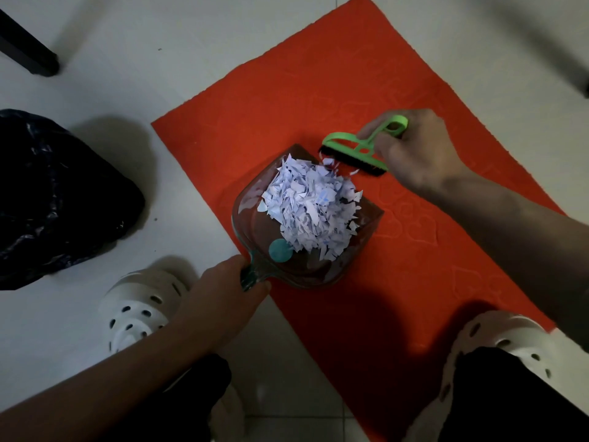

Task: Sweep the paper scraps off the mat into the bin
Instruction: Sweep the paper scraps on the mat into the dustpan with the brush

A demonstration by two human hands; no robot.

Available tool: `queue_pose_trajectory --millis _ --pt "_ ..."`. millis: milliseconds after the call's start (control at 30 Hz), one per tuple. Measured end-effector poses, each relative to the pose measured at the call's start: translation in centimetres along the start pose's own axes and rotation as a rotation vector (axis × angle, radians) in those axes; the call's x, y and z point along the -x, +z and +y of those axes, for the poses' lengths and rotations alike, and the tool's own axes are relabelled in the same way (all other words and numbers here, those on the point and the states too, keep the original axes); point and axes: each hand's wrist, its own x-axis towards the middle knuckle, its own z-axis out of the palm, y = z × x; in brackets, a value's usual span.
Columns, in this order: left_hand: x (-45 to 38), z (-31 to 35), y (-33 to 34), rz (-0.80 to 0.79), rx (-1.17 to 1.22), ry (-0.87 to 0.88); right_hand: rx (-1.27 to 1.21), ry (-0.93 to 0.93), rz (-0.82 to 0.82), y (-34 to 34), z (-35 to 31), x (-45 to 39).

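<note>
- Most of the sweeping looks done to us: the paper scraps (310,205) sit heaped in the clear dustpan (306,224), which rests on the near left part of the red mat (398,250).
- A few stray scraps lie at the pan's open lip, just beside the bristles of the green brush (355,153); the rest of the mat that we can see shows no paper.
- Still to do, as we judge it: push in those last bits, then carry the pan to the bin (60,199) and tip it out. We see no paper in the bin, though its dark liner hides much.
- The left hand (223,298) grasps the dustpan's handle, fingers curled round it at the mat's left edge.
- The right hand (414,151) clenches the brush's looped handle; the bristle bar lies against the mat at the pan's mouth.
- Dustpan's long axis: it runs from the handle, near and left, to the open lip, far and right. The mouth points away from us, toward the brush.
- Brush: the bar lies roughly across the pan's mouth, with the handle pointing off to the far right.
- The bin, lined with a black bag, stands on the white floor (159,90) to the left, well apart from the mat.
- White clogs (140,311) flank the scene, the right one standing on the mat's near corner.
</note>
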Motion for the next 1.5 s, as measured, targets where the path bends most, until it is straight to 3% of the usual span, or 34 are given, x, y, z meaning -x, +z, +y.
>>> queue_pose_trajectory --millis 167,500,833,1033,1167,1367,1500 --pt "0.1 0.0 -0.1 -0.008 -0.001 -0.006 0.074 0.044 0.104 0.3 0.5 -1.3" --pt "0.2 0.2 -0.3 -0.024 0.008 -0.017 -0.001 -0.053 -0.095 2.5 -1.3 1.7" --pt "0.2 0.2 -0.4 -0.028 0.008 -0.022 0.087 0.048 0.108 0.8 1.0 0.3" --pt "0.1 0.2 -0.2 -0.029 0.002 -0.015 0.046 0.017 -0.035 2.5 -0.3 2.4" --pt "0.1 0.1 -0.2 -0.027 -0.004 -0.016 -0.065 -0.006 0.058 1.2 -0.7 2.0" --pt "0.1 0.1 -0.3 -0.018 -0.005 -0.007 0.117 0.02 0.248 -0.1 1.3 -0.6" --pt "0.1 0.1 -0.3 -0.015 -0.003 -0.01 0.234 0.075 0.27 -0.1 2.4 -2.4"
